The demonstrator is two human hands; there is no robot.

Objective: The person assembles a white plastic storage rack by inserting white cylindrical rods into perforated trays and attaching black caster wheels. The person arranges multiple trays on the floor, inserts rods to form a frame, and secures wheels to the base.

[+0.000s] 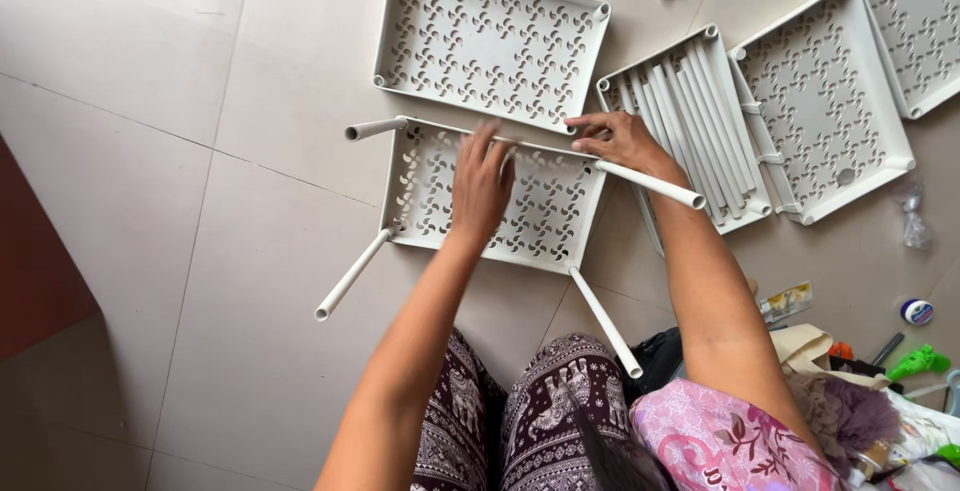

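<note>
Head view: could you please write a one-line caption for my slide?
Left hand presses on a white perforated shelf tray with tube legs; right hand grips its corner tube.

free: bare floor tiles [130, 151] left | blocked: tray [490, 36] ahead, tube-filled tray [690, 121] right, clutter [900, 371] near right

A white perforated plastic shelf tray [545, 213] lies upside down on the tiled floor, four white tubular legs [352, 275] splaying from its corners.
</note>
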